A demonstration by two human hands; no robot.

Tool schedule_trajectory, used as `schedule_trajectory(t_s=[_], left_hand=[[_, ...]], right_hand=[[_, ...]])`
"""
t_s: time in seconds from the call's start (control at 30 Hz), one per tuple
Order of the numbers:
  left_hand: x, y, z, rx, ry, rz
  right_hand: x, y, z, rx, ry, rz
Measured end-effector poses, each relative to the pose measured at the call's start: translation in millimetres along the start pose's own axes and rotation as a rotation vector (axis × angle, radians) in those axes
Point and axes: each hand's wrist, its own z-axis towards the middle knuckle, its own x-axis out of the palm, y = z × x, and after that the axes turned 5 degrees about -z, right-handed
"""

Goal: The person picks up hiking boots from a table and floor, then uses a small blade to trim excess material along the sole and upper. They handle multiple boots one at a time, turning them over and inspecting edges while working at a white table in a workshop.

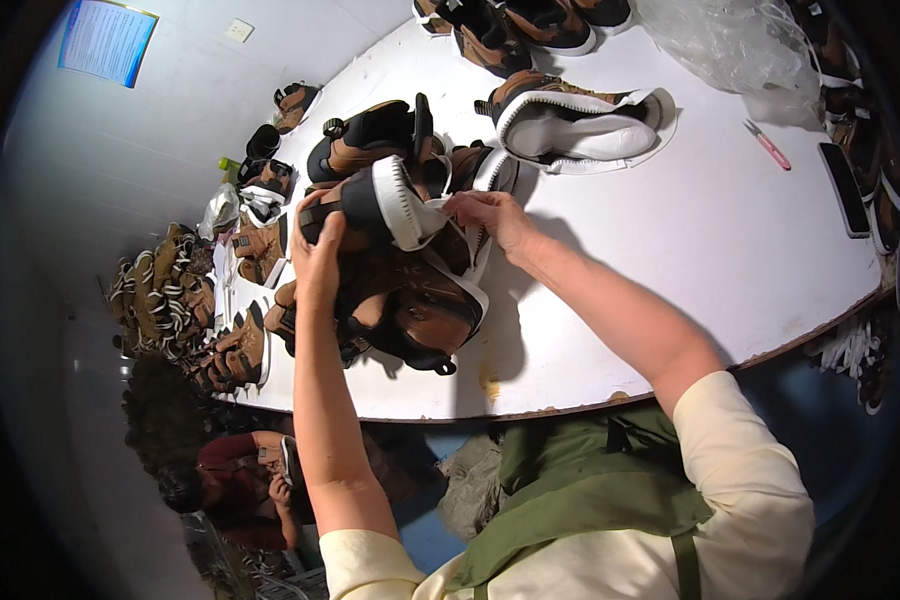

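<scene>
My left hand (pixel 318 262) is wrapped round a brown and black shoe upper (pixel 355 208), tilted on its side above the table. A thick white band with dark stitches (pixel 397 205) runs along its edge. At that band's far end, my right hand (pixel 495 215) pinches a bit of white material with thumb and forefinger. More brown and black shoe uppers (pixel 435 315) lie just below and behind my hands. Farther right sits another shoe upper (pixel 570 125), its white-lined underside turned up and a white insert inside.
Pink-handled thread snips (pixel 770 148) and a dark phone (pixel 843 190) lie on the right of the white table (pixel 660 230). Clear plastic bags (pixel 735 50) and shoes (pixel 485 35) stand at the back. Shoe uppers (pixel 165 285) are heaped left. Another person (pixel 245 480) sits lower left, holding a shoe part.
</scene>
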Motion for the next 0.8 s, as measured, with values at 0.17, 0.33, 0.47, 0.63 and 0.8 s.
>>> schedule_trajectory(t_s=[0.17, 0.33, 0.47, 0.63, 0.8], left_hand=[[12, 3, -2, 0.049, 0.066, 0.219], [10, -1, -5, 0.026, 0.085, 0.149], [7, 9, -6, 0.049, 0.053, 0.139], [5, 13, -8, 0.011, 0.040, -0.016], [5, 9, -9, -0.018, 0.048, 0.018]], right_hand=[[0, -4, 0, -0.014, 0.121, 0.386], [-17, 2, 3, -0.028, 0.249, 0.409], [3, 16, -10, 0.065, -0.168, 0.346], [-11, 2, -19, -0.119, -0.385, -0.023], [3, 9, -36, -0.049, -0.271, -0.329]])
